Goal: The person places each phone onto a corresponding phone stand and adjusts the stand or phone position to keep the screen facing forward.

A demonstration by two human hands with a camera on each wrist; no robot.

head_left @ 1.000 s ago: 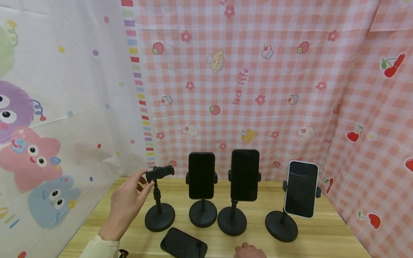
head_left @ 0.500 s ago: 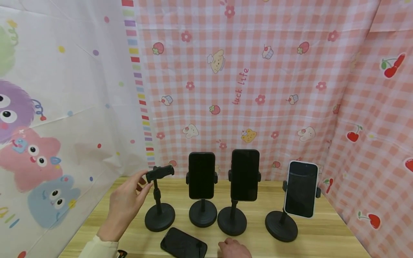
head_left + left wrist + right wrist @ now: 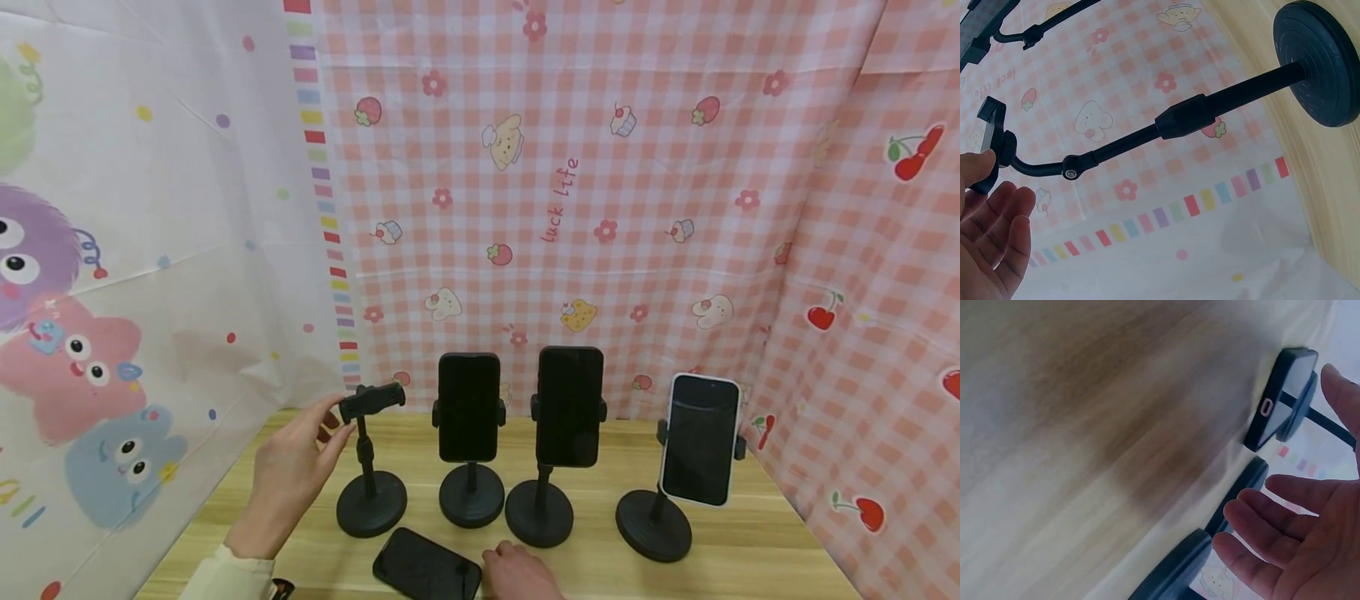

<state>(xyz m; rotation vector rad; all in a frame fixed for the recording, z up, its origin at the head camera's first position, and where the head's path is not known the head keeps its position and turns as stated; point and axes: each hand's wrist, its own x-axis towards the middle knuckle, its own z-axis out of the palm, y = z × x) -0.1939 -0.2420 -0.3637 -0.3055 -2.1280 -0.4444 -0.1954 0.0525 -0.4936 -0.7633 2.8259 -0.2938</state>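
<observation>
At the left, my left hand [image 3: 288, 479] pinches the end of the clamp [image 3: 372, 402] on a black phone stand [image 3: 365, 454]. In the left wrist view the thumb lies against that clamp [image 3: 991, 134], which holds no phone. A black phone [image 3: 427, 565] lies flat on the table in front of this stand. My right hand [image 3: 521, 575] is just right of the phone, thumb and fingers apart and holding nothing. The right wrist view shows a gap between this hand and the phone [image 3: 1282, 400].
Two stands with dark phones, a middle one [image 3: 468, 408] and one to its right [image 3: 570, 407], stand behind the right hand. A white-edged phone [image 3: 701, 440] sits in a stand farther right. Patterned cloth [image 3: 600, 167] hangs behind and at both sides of the wooden table [image 3: 757, 533].
My right hand has moved left along the table's front, toward the lying phone. The left hand stays on the clamp with hardly any movement.
</observation>
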